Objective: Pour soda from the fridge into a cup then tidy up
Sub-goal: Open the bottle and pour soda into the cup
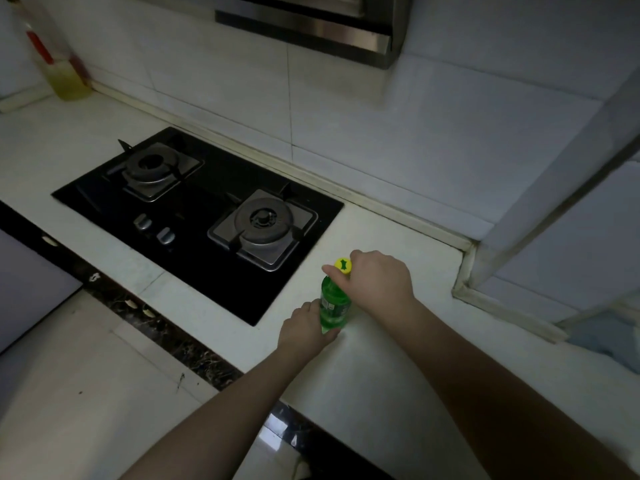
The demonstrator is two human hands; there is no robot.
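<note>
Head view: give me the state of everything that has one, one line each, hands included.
green soda bottle: upright on the counter, held.
yellow cap: on the bottle, pinched.
left hand: grips the bottle's lower body.
right hand: pinches the cap.
gas stove: both burners unlit, no pots.
oil bottle: upright in the far corner, partly filled with yellow liquid.

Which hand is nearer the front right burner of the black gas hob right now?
Left, narrowly. The left hand grips the green plastic soda bottle low, below the burner. The right hand pinches the yellow cap, further right.
</note>
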